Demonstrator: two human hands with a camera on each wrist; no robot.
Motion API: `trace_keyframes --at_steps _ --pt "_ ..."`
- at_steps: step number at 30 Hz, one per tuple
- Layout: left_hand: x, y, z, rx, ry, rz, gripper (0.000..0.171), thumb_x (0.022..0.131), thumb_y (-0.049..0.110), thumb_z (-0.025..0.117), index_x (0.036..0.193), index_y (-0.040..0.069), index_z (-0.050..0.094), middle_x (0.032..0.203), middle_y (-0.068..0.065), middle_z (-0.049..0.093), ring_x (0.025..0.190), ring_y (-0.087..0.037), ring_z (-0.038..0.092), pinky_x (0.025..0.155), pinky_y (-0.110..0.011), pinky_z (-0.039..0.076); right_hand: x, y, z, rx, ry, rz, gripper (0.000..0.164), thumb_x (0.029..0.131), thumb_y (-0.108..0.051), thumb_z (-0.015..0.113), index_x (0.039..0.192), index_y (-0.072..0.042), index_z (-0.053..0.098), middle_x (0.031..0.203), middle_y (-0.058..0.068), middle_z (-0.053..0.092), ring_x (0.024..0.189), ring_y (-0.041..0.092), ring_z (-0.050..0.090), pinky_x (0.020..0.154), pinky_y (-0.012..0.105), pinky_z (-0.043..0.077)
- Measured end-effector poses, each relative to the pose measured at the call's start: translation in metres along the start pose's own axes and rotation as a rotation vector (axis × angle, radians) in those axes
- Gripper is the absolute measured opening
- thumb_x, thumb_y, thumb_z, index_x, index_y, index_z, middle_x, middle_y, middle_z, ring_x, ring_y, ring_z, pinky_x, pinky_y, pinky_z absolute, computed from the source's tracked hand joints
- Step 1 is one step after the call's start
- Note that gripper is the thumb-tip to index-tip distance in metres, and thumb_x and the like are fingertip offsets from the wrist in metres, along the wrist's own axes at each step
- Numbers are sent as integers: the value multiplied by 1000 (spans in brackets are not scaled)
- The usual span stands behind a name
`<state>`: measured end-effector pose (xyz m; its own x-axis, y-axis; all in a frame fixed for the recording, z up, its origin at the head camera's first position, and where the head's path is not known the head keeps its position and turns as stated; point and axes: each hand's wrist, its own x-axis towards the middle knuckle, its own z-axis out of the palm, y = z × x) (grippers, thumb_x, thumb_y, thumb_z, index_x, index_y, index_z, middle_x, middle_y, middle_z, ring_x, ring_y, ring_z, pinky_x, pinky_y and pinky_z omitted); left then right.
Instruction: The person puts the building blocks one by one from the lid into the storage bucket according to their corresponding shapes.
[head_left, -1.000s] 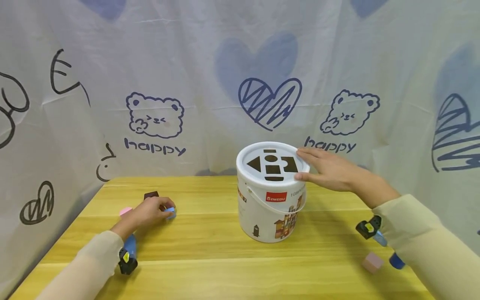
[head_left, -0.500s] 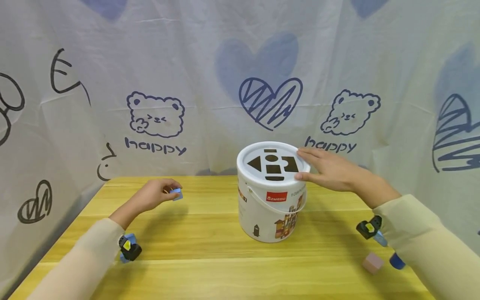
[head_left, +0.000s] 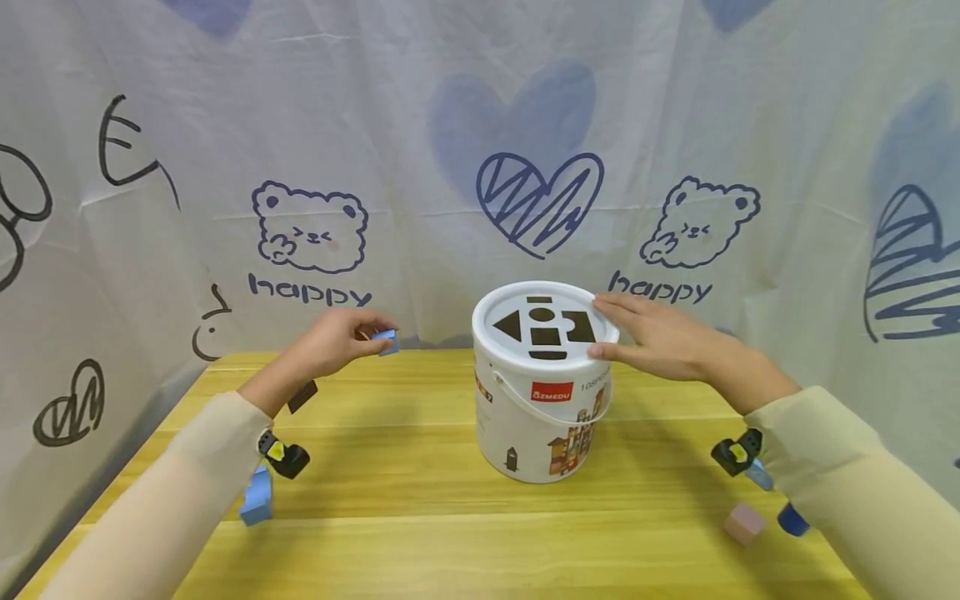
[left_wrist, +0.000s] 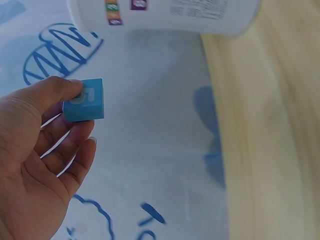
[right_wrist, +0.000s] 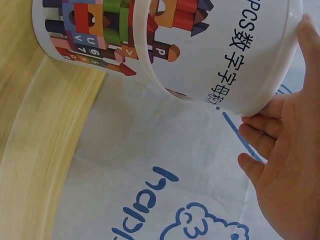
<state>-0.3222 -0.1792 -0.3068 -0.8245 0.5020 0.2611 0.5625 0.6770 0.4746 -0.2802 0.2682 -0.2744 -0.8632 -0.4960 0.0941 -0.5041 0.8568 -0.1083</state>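
Observation:
My left hand [head_left: 330, 342] pinches a small light-blue cube [head_left: 387, 340] between thumb and fingers, raised above the far part of the table. In the left wrist view a pale number shows on one face of the cube [left_wrist: 90, 100]. Right of it stands a white bucket [head_left: 517, 429], upright, its lid [head_left: 491, 350] cut with several shaped holes, among them a triangle, a circle and a square. At the right side of the lid's rim rests my right hand [head_left: 667, 342], fingers fairly straight. The right wrist view has its fingertips against the bucket's edge.
Below my left forearm lies a blue block [head_left: 257, 496]; a dark brown block [head_left: 302, 396] is partly hidden behind that arm. Near my right sleeve are a pink cube [head_left: 745, 523], a dark blue block [head_left: 792, 519] and a light-blue piece [head_left: 759, 475]. A printed curtain [head_left: 420, 250] hangs behind the table.
My left hand has lifted the light-blue cube off the table and carried it up and to the right, toward the bucket. The right hand has stayed at the lid.

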Motion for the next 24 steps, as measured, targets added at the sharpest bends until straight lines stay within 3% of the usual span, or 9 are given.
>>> trace_keyframes --at_steps 15,24 --pt "59 63 -21 -42 0 30 32 94 25 68 122 9 68 98 -3 69 88 -19 63 78 -38 54 3 -1 -1 9 27 6 85 95 -63 46 154 -5 27 159 15 24 142 40 25 113 59 22" --pt "101 93 -13 -57 -47 93 31 94 25 68 121 9 68 104 -3 69 94 -17 63 83 -33 53 0 -2 -1 14 15 23 85 94 -64 46 155 -7 27 159 15 24 141 42 25 111 61 23"
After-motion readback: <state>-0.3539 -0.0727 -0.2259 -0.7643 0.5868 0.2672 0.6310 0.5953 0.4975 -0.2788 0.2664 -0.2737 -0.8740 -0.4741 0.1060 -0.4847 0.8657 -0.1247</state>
